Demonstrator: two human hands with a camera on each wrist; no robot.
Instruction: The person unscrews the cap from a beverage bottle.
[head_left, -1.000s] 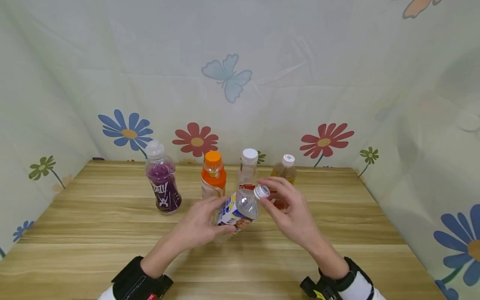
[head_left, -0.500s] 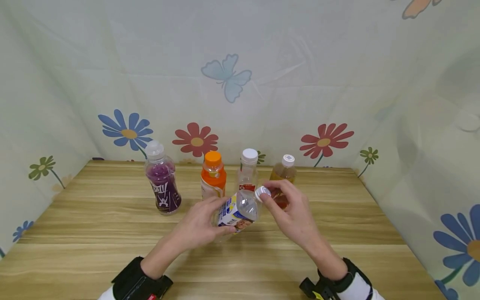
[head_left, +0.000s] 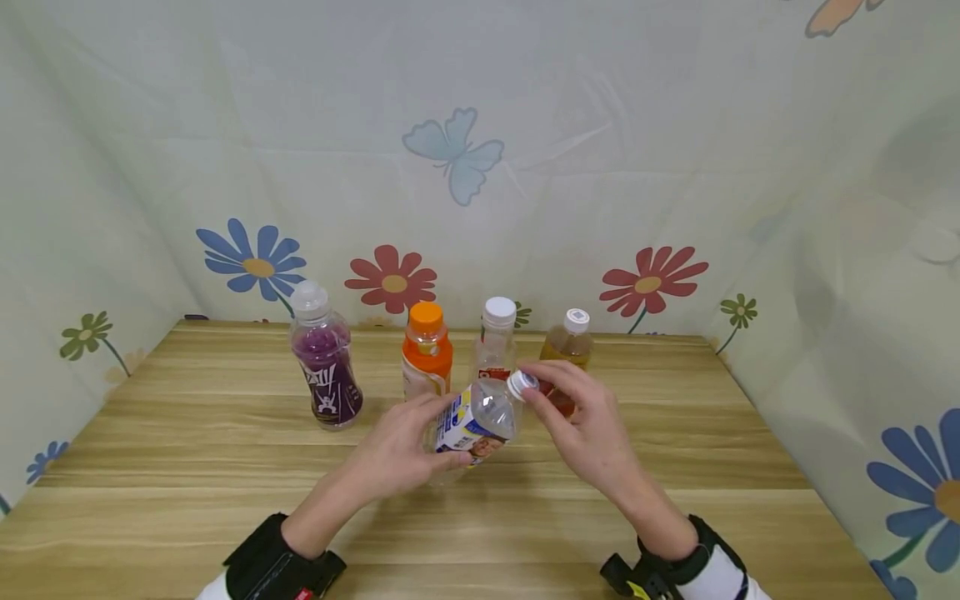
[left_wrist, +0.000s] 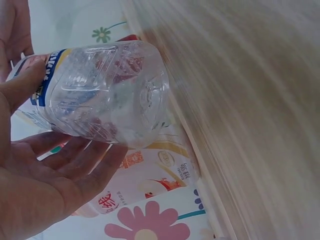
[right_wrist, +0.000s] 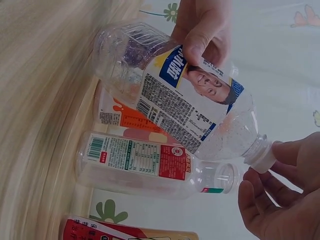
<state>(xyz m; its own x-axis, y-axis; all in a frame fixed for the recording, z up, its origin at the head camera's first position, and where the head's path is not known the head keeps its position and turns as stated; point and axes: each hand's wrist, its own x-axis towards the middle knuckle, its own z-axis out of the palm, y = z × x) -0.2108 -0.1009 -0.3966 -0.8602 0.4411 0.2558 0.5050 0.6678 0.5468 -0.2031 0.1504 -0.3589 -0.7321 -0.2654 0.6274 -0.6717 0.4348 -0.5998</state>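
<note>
A clear plastic bottle [head_left: 491,408] with a white, blue and yellow label is held tilted above the table, its neck pointing up to the right. My left hand [head_left: 401,450] grips it round the label, thumb on the near side. In the left wrist view, the see-through base of the bottle [left_wrist: 115,95] hangs over the wood. My right hand [head_left: 588,429] pinches the white cap [head_left: 522,384] between thumb and fingers. The right wrist view has the cap [right_wrist: 263,159] right at the bottle's mouth, the other fingers of the right hand [right_wrist: 295,195] curled beside it.
Behind the hands stand a purple drink bottle [head_left: 326,375], an orange-capped bottle [head_left: 427,350], a clear white-capped bottle [head_left: 497,342] and an amber drink bottle [head_left: 567,343], partly behind the right hand. The wooden table [head_left: 187,467] meets a flowered cloth backdrop [head_left: 300,150].
My right fingers have shifted their grasp around the cap, which changed its tilt slightly and came back. The left hand and the bottle have stayed in place.
</note>
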